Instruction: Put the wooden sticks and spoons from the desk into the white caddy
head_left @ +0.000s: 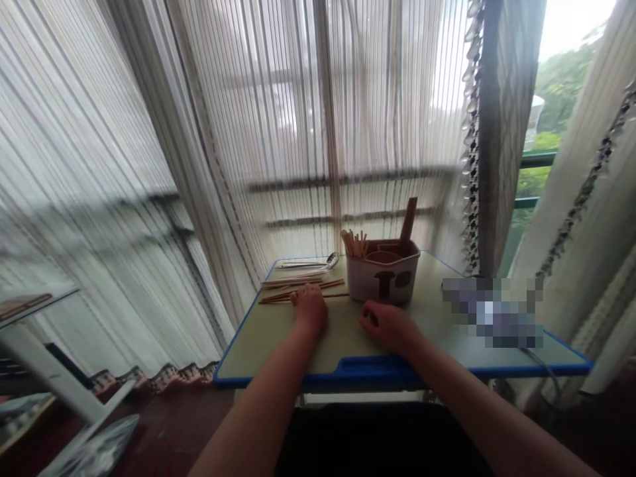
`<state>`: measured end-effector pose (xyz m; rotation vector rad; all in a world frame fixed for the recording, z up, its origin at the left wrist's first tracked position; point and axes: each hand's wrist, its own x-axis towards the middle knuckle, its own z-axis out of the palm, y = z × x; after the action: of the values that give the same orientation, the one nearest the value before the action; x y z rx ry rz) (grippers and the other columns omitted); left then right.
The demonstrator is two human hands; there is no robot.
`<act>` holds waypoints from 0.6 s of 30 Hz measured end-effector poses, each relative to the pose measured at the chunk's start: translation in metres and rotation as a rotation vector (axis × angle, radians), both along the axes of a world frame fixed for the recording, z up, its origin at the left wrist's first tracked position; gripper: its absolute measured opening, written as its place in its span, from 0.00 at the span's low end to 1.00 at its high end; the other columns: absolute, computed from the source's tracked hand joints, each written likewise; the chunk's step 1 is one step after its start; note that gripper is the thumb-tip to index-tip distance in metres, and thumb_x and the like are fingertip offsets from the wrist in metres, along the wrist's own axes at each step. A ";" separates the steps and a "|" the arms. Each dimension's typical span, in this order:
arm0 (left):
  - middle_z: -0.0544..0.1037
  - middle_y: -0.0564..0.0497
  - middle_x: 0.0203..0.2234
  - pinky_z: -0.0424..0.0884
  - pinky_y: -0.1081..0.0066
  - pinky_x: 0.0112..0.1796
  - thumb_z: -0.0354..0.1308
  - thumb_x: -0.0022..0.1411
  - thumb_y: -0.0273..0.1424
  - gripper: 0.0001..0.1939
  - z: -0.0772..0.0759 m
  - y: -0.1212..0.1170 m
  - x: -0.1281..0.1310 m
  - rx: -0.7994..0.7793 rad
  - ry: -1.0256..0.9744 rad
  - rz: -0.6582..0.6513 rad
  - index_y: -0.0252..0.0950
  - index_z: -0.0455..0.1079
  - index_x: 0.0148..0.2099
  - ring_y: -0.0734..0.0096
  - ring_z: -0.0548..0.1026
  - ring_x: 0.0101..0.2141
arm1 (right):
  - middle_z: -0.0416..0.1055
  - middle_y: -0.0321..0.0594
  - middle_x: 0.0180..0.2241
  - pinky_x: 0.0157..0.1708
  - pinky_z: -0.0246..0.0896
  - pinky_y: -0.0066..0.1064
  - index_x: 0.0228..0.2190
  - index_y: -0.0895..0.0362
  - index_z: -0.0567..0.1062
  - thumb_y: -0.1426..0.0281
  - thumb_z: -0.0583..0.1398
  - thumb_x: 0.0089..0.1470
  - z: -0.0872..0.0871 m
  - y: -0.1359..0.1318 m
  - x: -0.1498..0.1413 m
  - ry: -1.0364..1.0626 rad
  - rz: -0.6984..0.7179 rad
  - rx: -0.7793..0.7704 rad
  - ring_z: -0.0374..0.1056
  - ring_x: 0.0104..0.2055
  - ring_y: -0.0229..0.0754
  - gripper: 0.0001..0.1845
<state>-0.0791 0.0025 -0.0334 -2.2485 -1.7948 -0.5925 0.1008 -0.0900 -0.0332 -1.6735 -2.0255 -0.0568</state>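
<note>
Bundled reddish-brown chopsticks (276, 298) lie across the left part of the table. My left hand (311, 310) rests at them with its fingers curled; whether it grips any is hidden. Just in front of a pale utensil caddy (360, 281) with a mushroom picture, my right hand (390, 326) is loosely closed on the tabletop, and nothing shows in it. Several light wooden sticks (354, 244) and one upright brown handle (409, 222) stand in the caddy. Behind the chopsticks are a paler bundle of chopsticks (293, 279) and a slotted metal ladle (332, 260).
The table (258, 344) has a blue rim, with a molded groove at the front edge. A blurred-out object (491, 315) with a cable (544, 364) sits on its right side. Sheer curtains (278, 132) hang behind. A white stand (59, 371) is at the left.
</note>
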 end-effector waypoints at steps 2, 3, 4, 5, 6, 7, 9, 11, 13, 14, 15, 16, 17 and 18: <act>0.70 0.42 0.36 0.55 0.61 0.41 0.42 0.59 0.26 0.12 0.002 -0.004 0.001 0.016 0.008 -0.072 0.32 0.67 0.38 0.60 0.67 0.41 | 0.70 0.36 0.24 0.26 0.48 0.26 0.27 0.54 0.69 0.61 0.54 0.51 0.000 0.001 0.000 -0.015 -0.020 0.006 0.65 0.26 0.37 0.11; 0.71 0.42 0.35 0.55 0.61 0.41 0.42 0.60 0.27 0.12 0.004 -0.006 0.002 0.028 0.015 -0.120 0.33 0.68 0.37 0.60 0.67 0.40 | 0.70 0.36 0.24 0.27 0.49 0.27 0.27 0.55 0.69 0.60 0.54 0.51 0.000 0.002 0.000 -0.010 -0.030 0.010 0.65 0.27 0.37 0.11; 0.71 0.43 0.35 0.55 0.61 0.42 0.42 0.61 0.28 0.13 0.005 -0.008 0.003 0.041 0.026 -0.171 0.33 0.68 0.36 0.61 0.67 0.40 | 0.70 0.37 0.24 0.27 0.50 0.27 0.28 0.55 0.69 0.60 0.54 0.51 0.000 0.002 0.000 0.008 -0.040 0.015 0.65 0.27 0.38 0.11; 0.71 0.44 0.35 0.55 0.62 0.42 0.42 0.61 0.28 0.13 0.007 -0.011 0.003 0.053 0.039 -0.220 0.34 0.68 0.36 0.63 0.68 0.40 | 0.70 0.36 0.24 0.28 0.52 0.27 0.30 0.55 0.69 0.60 0.54 0.51 0.000 0.002 0.001 0.037 -0.043 0.021 0.66 0.27 0.38 0.12; 0.71 0.45 0.35 0.55 0.63 0.43 0.42 0.61 0.29 0.13 0.009 -0.014 0.004 0.062 0.054 -0.261 0.35 0.68 0.35 0.64 0.68 0.39 | 0.71 0.36 0.25 0.29 0.53 0.27 0.33 0.55 0.69 0.60 0.54 0.51 0.000 0.003 0.001 0.071 -0.033 0.026 0.66 0.28 0.38 0.12; 0.72 0.46 0.35 0.55 0.63 0.43 0.42 0.61 0.29 0.12 0.011 -0.016 0.004 0.067 0.069 -0.292 0.35 0.68 0.35 0.64 0.68 0.39 | 0.71 0.36 0.26 0.31 0.54 0.27 0.35 0.55 0.69 0.60 0.54 0.52 0.000 0.003 0.002 0.103 -0.009 0.030 0.66 0.29 0.38 0.13; 0.72 0.47 0.35 0.56 0.64 0.43 0.43 0.62 0.29 0.12 0.013 -0.019 0.004 0.072 0.094 -0.331 0.36 0.68 0.35 0.65 0.69 0.39 | 0.72 0.38 0.30 0.33 0.56 0.27 0.39 0.55 0.69 0.62 0.53 0.53 0.000 0.003 0.003 0.141 0.063 0.038 0.67 0.31 0.38 0.14; 0.72 0.47 0.35 0.57 0.65 0.42 0.43 0.62 0.29 0.12 0.015 -0.021 0.003 0.072 0.108 -0.360 0.36 0.67 0.36 0.65 0.68 0.38 | 0.73 0.39 0.33 0.36 0.57 0.27 0.38 0.55 0.70 0.64 0.51 0.54 0.000 0.003 0.003 0.146 0.131 0.051 0.68 0.34 0.38 0.13; 0.72 0.48 0.36 0.57 0.66 0.42 0.43 0.62 0.30 0.11 0.015 -0.022 0.003 0.066 0.108 -0.382 0.37 0.67 0.36 0.66 0.68 0.39 | 0.72 0.40 0.35 0.38 0.57 0.28 0.37 0.55 0.71 0.64 0.50 0.55 0.002 0.001 0.002 0.154 0.161 0.083 0.67 0.36 0.39 0.13; 0.72 0.48 0.36 0.58 0.66 0.42 0.43 0.62 0.30 0.11 0.016 -0.022 0.003 0.065 0.098 -0.383 0.37 0.67 0.36 0.66 0.68 0.39 | 0.72 0.41 0.35 0.38 0.57 0.28 0.36 0.55 0.72 0.64 0.50 0.55 0.003 -0.001 0.002 0.166 0.161 0.110 0.67 0.36 0.39 0.13; 0.72 0.48 0.36 0.58 0.66 0.42 0.43 0.62 0.31 0.11 0.016 -0.023 0.002 0.067 0.079 -0.379 0.37 0.66 0.37 0.66 0.68 0.39 | 0.72 0.41 0.34 0.37 0.57 0.28 0.34 0.55 0.72 0.64 0.49 0.55 0.004 -0.002 0.001 0.181 0.149 0.144 0.67 0.35 0.39 0.14; 0.72 0.49 0.36 0.58 0.66 0.42 0.43 0.63 0.32 0.11 0.017 -0.023 0.002 0.071 0.054 -0.375 0.37 0.66 0.38 0.66 0.68 0.39 | 0.72 0.41 0.32 0.36 0.57 0.28 0.33 0.56 0.72 0.64 0.49 0.55 0.005 -0.004 0.001 0.202 0.122 0.186 0.67 0.34 0.39 0.13; 0.72 0.49 0.36 0.58 0.66 0.42 0.42 0.63 0.33 0.11 0.017 -0.024 0.002 0.076 0.024 -0.371 0.38 0.65 0.39 0.66 0.68 0.40 | 0.72 0.40 0.30 0.35 0.57 0.28 0.31 0.56 0.72 0.64 0.49 0.55 0.007 -0.007 0.002 0.229 0.083 0.231 0.66 0.33 0.39 0.13; 0.72 0.49 0.37 0.58 0.67 0.43 0.41 0.64 0.34 0.12 0.018 -0.024 0.002 0.081 -0.007 -0.365 0.38 0.65 0.41 0.66 0.68 0.40 | 0.71 0.40 0.28 0.34 0.56 0.27 0.30 0.56 0.71 0.65 0.49 0.55 0.008 -0.009 0.003 0.263 0.033 0.281 0.66 0.31 0.39 0.13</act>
<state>-0.0771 -0.0219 -0.0156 -2.5352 -1.3400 -0.7207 0.1036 -0.0986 -0.0250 -1.3944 -1.7576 -0.0997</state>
